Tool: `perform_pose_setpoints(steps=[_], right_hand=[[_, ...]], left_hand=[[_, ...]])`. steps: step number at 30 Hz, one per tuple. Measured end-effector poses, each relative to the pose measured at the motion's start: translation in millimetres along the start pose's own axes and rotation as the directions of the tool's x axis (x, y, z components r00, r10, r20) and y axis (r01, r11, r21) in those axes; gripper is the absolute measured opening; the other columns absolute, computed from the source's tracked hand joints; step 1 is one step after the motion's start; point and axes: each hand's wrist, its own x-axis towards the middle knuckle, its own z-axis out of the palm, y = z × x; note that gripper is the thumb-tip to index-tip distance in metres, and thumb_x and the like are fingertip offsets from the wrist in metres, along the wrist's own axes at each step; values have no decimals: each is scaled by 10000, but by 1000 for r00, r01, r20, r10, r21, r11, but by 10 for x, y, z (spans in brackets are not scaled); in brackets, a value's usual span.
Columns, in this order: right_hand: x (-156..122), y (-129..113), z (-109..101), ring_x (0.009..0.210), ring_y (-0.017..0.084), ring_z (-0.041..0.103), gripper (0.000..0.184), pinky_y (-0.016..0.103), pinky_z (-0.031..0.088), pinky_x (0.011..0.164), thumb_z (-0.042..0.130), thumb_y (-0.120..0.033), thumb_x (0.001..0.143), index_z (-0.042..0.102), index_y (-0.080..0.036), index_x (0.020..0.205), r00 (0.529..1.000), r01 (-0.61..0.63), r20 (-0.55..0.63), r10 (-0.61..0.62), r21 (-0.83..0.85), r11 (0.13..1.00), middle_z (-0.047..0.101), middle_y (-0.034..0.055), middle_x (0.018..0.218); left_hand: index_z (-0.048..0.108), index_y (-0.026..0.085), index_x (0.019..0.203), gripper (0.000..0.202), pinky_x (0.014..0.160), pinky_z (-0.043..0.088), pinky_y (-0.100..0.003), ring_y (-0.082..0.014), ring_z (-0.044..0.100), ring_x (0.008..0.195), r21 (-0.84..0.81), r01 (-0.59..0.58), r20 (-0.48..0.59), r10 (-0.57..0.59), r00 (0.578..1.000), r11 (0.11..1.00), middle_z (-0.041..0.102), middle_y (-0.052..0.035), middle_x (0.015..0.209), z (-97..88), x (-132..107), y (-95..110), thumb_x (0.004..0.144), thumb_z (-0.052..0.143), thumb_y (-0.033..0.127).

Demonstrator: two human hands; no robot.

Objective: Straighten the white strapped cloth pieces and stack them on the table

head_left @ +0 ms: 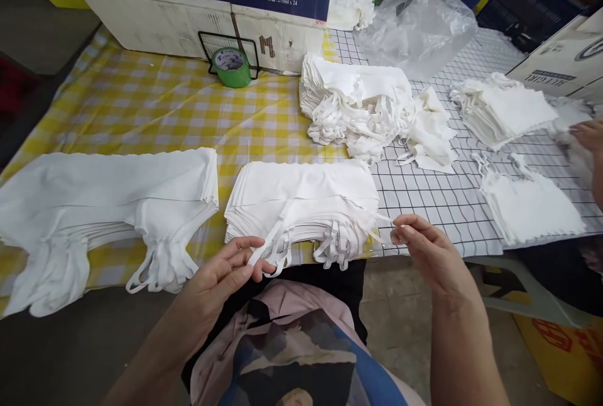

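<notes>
Head view: the left hand (228, 271) pinches 1 white strap (279, 228) and the right hand (429, 254) another, either side of the white garment stack (306, 181), laid at the counter's (264, 132) near edge, apparently so straps hang within reach.

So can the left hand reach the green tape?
Probably yes, with a stretch: the green tape sits before the big box, past a low white stack. But the left hand seems to hold a white strap, so it might need to let go.
</notes>
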Motion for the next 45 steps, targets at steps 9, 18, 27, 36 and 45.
perform_pose_setpoints(steps=[9,18,27,36,45], right_hand=[[-163,-14,-40,726,168,531,157,321,434,755,560,-345,840,624,-232,926,996,46,-67,-52,-93,995,544,16,709],[-247,47,-5,754,163,576,236,320,454,795,539,-403,845,616,-211,959,998,-4,65,12,-123,992,585,11,721],[-298,59,-4,916,204,586,278,343,457,837,503,-438,865,616,-246,1032,974,-99,174,145,-253,962,649,47,926],[-94,51,-138,1067,234,547,301,348,432,893,503,-435,860,627,-251,1063,994,-19,88,68,-467,884,617,55,1155],[1184,59,-42,809,198,592,310,316,426,724,463,-414,812,658,-189,898,937,-12,-252,-242,-716,698,679,66,920]], left_hand=[[573,286,1108,317,922,471,-330,-246,579,1091,-59,83,32,-81,996,995,662,-34,887,125,14,-301,817,555,409],[590,320,1098,350,904,498,-305,-265,558,1141,156,-5,89,-9,996,988,676,-38,1034,128,11,-383,782,575,469],[622,356,1141,333,992,418,-317,-262,514,1188,544,-255,226,154,962,799,625,-12,1208,233,-27,-220,828,515,391],[397,409,1361,542,1072,313,-367,-255,328,1342,680,-300,358,54,932,669,339,42,1471,24,-75,-281,831,511,393],[596,232,1004,368,699,468,-286,-231,637,815,826,24,-244,319,916,563,686,-46,884,-547,854,321,819,427,500]])
